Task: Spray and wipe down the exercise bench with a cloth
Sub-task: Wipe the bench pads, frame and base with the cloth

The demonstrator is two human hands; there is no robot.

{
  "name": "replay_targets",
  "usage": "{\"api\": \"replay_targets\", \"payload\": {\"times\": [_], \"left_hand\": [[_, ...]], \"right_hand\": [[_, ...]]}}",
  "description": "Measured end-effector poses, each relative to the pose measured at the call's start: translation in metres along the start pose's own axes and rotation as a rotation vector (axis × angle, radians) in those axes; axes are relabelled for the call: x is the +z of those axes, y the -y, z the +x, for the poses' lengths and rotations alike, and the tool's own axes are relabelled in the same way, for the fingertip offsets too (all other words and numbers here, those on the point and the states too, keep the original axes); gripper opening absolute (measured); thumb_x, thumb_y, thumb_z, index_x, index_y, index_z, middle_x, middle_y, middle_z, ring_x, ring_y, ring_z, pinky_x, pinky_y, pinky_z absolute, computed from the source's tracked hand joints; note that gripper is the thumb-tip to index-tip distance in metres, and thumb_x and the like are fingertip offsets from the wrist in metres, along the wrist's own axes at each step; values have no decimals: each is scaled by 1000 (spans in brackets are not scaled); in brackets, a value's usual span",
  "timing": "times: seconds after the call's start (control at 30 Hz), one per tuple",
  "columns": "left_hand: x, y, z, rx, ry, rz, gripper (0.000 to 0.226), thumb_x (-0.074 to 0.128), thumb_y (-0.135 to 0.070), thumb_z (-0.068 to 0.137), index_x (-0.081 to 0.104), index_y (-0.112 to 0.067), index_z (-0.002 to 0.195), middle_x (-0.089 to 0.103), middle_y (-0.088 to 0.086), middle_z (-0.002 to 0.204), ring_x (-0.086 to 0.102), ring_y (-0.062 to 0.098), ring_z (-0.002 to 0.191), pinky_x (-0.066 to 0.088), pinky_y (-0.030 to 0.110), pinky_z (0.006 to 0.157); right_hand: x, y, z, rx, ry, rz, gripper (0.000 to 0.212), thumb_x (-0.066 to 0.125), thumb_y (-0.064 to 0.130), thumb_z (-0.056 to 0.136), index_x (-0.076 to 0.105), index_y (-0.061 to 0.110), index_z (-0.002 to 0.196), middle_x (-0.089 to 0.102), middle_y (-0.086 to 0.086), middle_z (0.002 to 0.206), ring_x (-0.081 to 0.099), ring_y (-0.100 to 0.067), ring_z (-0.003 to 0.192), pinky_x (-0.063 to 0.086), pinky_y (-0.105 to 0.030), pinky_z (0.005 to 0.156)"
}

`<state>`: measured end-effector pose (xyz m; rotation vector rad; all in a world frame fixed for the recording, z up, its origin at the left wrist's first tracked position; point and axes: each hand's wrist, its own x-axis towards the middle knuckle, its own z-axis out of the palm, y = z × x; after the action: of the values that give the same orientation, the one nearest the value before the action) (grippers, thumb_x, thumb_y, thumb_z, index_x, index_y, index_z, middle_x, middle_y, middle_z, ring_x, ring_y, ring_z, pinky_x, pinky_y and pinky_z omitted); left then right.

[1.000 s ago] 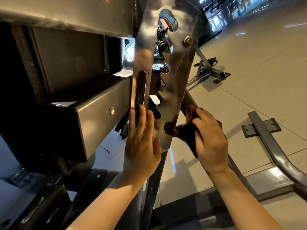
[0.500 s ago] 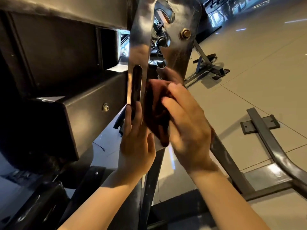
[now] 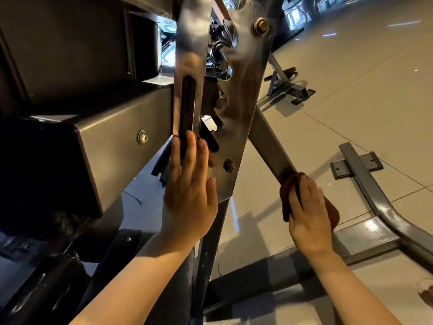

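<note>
Cloth on the diagonal strut.
Right hand (image 3: 308, 214) presses brown cloth (image 3: 287, 200) onto strut (image 3: 269, 146); left hand (image 3: 189, 195) flat, fingers straight, on slotted plate (image 3: 236, 127).

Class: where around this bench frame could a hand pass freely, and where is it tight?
Free: the floor gap between the metal plate and the slanted bar. Crowded: the plate's lower end, under the left hand; the bar under the right hand with the cloth.

A pale tiled floor (image 3: 351, 95) spread out under reflected light. Another piece of gym equipment (image 3: 287, 86) stood far back, and a dark flat bracket (image 3: 356, 164) lay on the tiles nearer the right
</note>
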<state>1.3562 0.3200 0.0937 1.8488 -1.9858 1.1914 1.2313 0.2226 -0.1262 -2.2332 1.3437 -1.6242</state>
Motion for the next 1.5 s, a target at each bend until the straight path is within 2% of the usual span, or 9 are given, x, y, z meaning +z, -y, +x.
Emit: {"api": "replay_targets", "payload": {"times": [0.1, 0.23, 0.47, 0.67, 0.77, 0.97, 1.13, 1.33, 1.5], "left_hand": [[0, -1, -1, 0, -3, 8, 61, 48, -19, 97, 24, -3, 151, 15, 16, 159, 5, 35, 148, 8, 38, 123], [0, -3, 1, 0, 12, 19, 61, 46, -21, 98, 22, -3, 151, 13, 16, 160, 3, 34, 148, 5, 35, 122], [-5, 0, 1, -9, 56, 69, 63, 47, -25, 97, 23, -6, 152, 15, 14, 160, 5, 33, 149, 14, 40, 120], [-1, -7, 0, -55, 45, 134, 67, 40, -38, 97, 18, -7, 153, 11, 13, 160, 2, 30, 148, 1, 31, 121], [0, -7, 0, -38, 42, 153, 68, 41, -39, 98, 16, -7, 152, 7, 12, 160, 2, 30, 149, -1, 30, 121], [2, -9, -4, -49, 58, 225, 70, 42, -42, 98, 16, -7, 153, 7, 14, 160, 4, 32, 149, 15, 48, 119], [10, -33, -19, 183, 86, 205, 68, 55, -36, 94, 27, -10, 151, 19, 17, 159, 15, 37, 147, 15, 58, 117], [14, -48, -22, 177, 190, 160, 69, 57, -36, 91, 33, -11, 150, 22, 11, 158, 19, 29, 148, 10, 47, 120], [15, -44, -19, 188, 229, 173, 72, 56, -37, 90, 28, -11, 152, 21, 14, 159, 16, 29, 148, 9, 44, 121]], "right_hand": [[-21, 38, 57, -9, -97, 26, 68, 67, -1, 81, 34, 9, 139, 30, -16, 149, 24, -39, 139, 16, -67, 112], [-31, 59, 107, -34, -165, 81, 61, 41, 21, 93, 19, 15, 149, 14, -7, 155, 16, -32, 144, 11, -60, 114], [-7, 18, 27, 176, 87, -13, 94, 88, 10, 58, 34, 2, 135, 31, -17, 139, 34, -42, 131, 30, -72, 104], [-25, 69, 63, 211, -132, 280, 53, 43, 23, 98, 25, 16, 147, 26, -13, 156, 20, -38, 144, 19, -68, 112], [-42, 99, 129, 269, -322, 460, 47, 18, 39, 106, 32, 18, 145, 38, -9, 153, 31, -29, 143, 21, -54, 116], [-5, 78, 108, 304, -454, 203, 41, 24, 34, 107, 34, 14, 142, 52, -12, 141, 44, -30, 130, 35, -52, 108], [22, 41, 24, 513, -246, 254, 54, 40, 25, 95, 26, 11, 146, 35, -11, 147, 31, -32, 135, 19, -59, 114], [27, 4, -37, 924, 142, 359, 106, 78, -3, 72, 13, 14, 155, 18, -10, 161, 18, -31, 147, 8, -58, 119], [5, 49, 33, 750, -198, 369, 75, 60, 11, 87, 21, 23, 151, 32, -6, 155, 29, -28, 143, 16, -59, 116]]}}
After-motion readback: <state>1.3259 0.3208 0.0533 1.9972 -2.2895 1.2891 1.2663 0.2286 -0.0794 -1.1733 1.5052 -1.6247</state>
